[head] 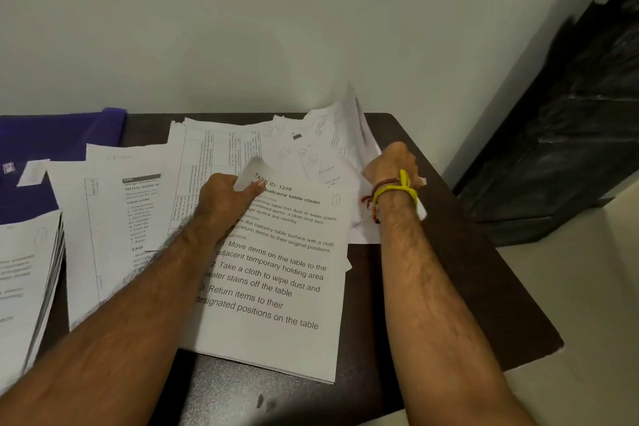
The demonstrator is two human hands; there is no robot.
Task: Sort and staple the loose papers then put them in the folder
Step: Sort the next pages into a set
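A stack of printed sheets (pixel 276 290) headed "TASK ID: 1228" lies in the middle of the dark table (pixel 460 287). My left hand (pixel 224 199) pinches the curled top-left corner of its top sheet between thumb and fingers. My right hand (pixel 394 162), with yellow and red threads round the wrist, grips a bunch of loose white papers (pixel 345 124) lifted at the table's far right. More loose sheets (pixel 114 218) are spread to the left. A purple folder (pixel 52 138) lies at the far left, partly under papers. No stapler shows.
A thick pile of papers (pixel 27 273) sits at the left edge. A pale wall runs behind the table. A dark door (pixel 570 114) with a metal knob stands to the right. Light floor lies beyond the table's right edge.
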